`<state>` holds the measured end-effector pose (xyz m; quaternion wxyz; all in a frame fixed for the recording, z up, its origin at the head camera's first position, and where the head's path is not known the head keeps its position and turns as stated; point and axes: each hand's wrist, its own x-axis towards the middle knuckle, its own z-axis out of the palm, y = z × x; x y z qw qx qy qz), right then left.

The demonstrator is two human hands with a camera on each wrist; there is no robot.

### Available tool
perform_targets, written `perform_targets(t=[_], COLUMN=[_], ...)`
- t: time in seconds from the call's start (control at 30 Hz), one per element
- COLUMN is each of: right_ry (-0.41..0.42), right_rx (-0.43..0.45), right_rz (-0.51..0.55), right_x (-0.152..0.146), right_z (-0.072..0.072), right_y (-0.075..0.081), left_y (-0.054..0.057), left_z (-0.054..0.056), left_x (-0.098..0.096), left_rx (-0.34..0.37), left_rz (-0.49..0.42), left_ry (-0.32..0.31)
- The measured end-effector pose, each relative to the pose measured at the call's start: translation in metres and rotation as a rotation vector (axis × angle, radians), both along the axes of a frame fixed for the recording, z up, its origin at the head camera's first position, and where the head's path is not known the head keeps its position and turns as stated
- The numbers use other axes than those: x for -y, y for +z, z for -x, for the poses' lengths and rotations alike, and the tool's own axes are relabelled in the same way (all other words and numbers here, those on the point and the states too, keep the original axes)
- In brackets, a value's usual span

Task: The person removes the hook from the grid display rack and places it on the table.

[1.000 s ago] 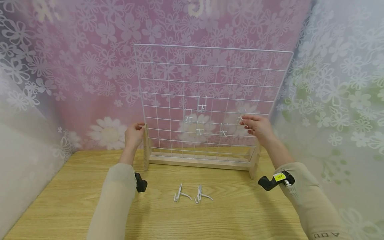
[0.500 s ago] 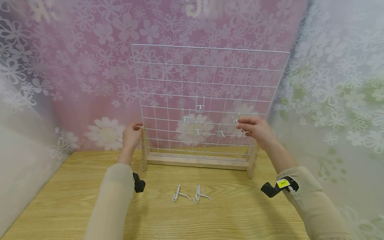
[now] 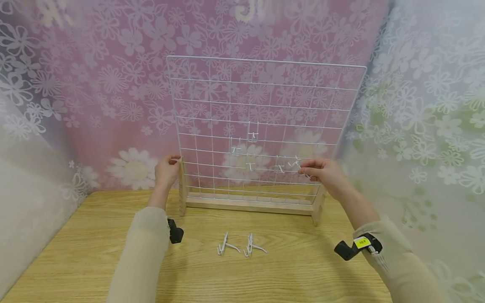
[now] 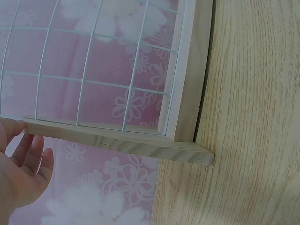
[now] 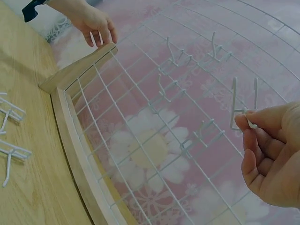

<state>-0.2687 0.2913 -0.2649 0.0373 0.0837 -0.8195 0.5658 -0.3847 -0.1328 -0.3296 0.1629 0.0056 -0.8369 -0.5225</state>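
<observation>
A white wire hook (image 5: 233, 104) is pinched narrowly by its peg between the thumb and fingers of the right hand (image 3: 329, 176), in front of a white wire grid (image 3: 266, 61) and towards the grid's right edge; whether it touches the wires I cannot tell. Its two prongs point upward. Just to its left, the nearest hung hook (image 3: 280, 168) sits on the grid, and further left are a low hook (image 3: 250, 166), a left hook (image 3: 235, 150) and, above these, the highest hook (image 3: 252, 136), all nearer the grid's bottom edge than its top corners. The grid stands upright in a pale wooden stand (image 3: 248, 207) near the far edge of the wood-grained table (image 3: 212, 282). At the grid's left edge, the left hand (image 3: 166, 170) touches the upper end of the stand's left upright (image 3: 182, 189); whether it grips the wood or merely rests there I cannot tell. Well in from the table's far edge, in front of the stand, two loose hooks (image 3: 227, 245) lie side by side, apart from each other. Beyond the table hangs a pink flowered backdrop (image 3: 113, 113).
</observation>
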Motion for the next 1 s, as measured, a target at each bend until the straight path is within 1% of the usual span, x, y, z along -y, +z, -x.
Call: perform_targets(t=[0.17, 0.3, 0.43, 0.57, 0.77, 0.9, 1.0], right_ry=[0.044, 0.082, 0.119, 0.157, 0.181, 0.186, 0.195], right_rx=[0.001, 0.0, 0.005, 0.013, 0.0, 0.046, 0.08], right_rz=[-0.026, -0.038, -0.042, -0.055, -0.077, -0.118, -0.124], right_x=[-0.005, -0.007, -0.007, -0.008, -0.012, -0.014, -0.014], right_z=[-0.001, -0.002, -0.006, -0.008, -0.009, -0.01, -0.011], right_y=[-0.01, -0.015, -0.02, -0.028, -0.04, -0.046, -0.051], left_y=[-0.001, -0.001, -0.001, -0.001, 0.0, 0.0, -0.001], left_z=[0.0, -0.001, -0.002, -0.002, -0.002, -0.001, 0.0], left_x=[0.001, 0.001, 0.001, 0.001, 0.001, 0.001, 0.001], left_rx=[-0.002, -0.004, -0.003, -0.001, -0.006, -0.009, -0.015], left_rz=[-0.003, -0.01, -0.019, -0.023, -0.01, -0.012, -0.009], left_ry=[-0.007, -0.014, -0.021, -0.026, -0.02, -0.017, -0.016])
